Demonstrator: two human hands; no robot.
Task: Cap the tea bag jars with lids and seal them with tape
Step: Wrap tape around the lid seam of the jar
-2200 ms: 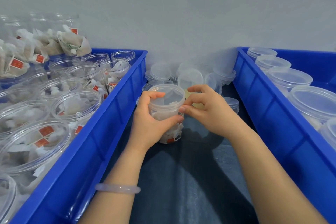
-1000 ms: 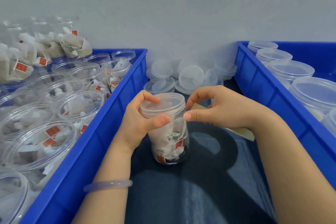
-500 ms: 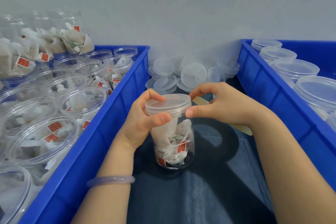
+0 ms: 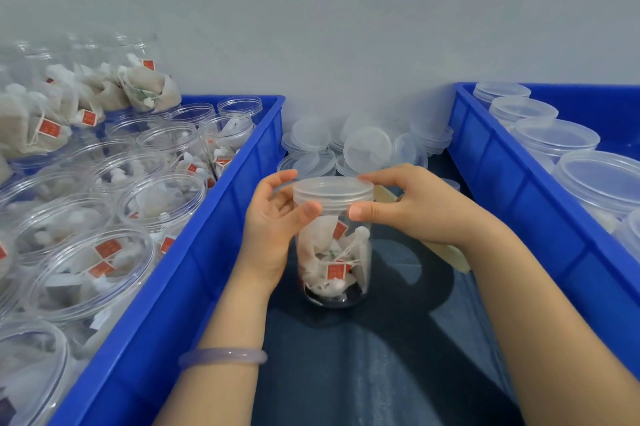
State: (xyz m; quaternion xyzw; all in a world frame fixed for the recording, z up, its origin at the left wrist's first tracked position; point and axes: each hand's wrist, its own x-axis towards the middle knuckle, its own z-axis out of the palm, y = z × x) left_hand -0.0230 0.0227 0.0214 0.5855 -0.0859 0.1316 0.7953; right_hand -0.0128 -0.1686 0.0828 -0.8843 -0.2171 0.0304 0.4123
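A clear plastic jar (image 4: 334, 259) filled with tea bags stands upright on the dark table between two blue crates. A translucent lid (image 4: 333, 191) sits on its mouth. My left hand (image 4: 273, 228) curls round the jar's upper left side, thumb on the lid's skirt. My right hand (image 4: 412, 207) pinches the lid's right edge between thumb and fingers. No tape is visible.
The left blue crate (image 4: 194, 252) holds several open jars of tea bags. The right blue crate (image 4: 502, 162) holds several capped jars. Loose lids (image 4: 367, 148) are piled against the wall behind the jar. A tan flat strip (image 4: 446, 252) lies under my right wrist.
The jar came nearer to me and now stands on the table with its lid on. Both hands stayed on the lid's rim, and my right fingers shifted round it.
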